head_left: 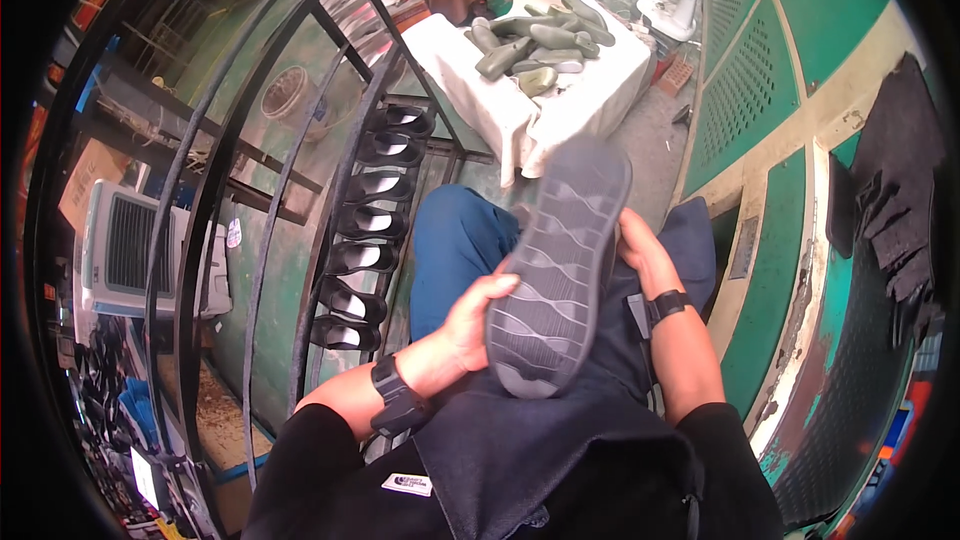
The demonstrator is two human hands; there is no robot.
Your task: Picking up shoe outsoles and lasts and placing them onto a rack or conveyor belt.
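Observation:
A dark grey shoe (pixel 556 270) is held up over my lap, its patterned sole facing me and its narrow heel end pointing down. My left hand (pixel 478 320) grips the sole's left edge, thumb lying on the tread and the other fingers hidden behind. On the opposite side, my right hand (pixel 645 252) holds the shoe's right edge, most of its fingers out of sight behind it. The shoe's upper is turned away from view. A dark apron (pixel 560 440) covers my lap under the shoe.
Left of my knee, a black metal rack (pixel 330 180) carries a row of black shoes (pixel 365 258). Ahead, olive shoe lasts (pixel 550 37) lie piled on a white-covered table (pixel 610 90). Green machine panels (pixel 745 90) stand close on the right, with a dark cloth (pixel 900 180) hanging there.

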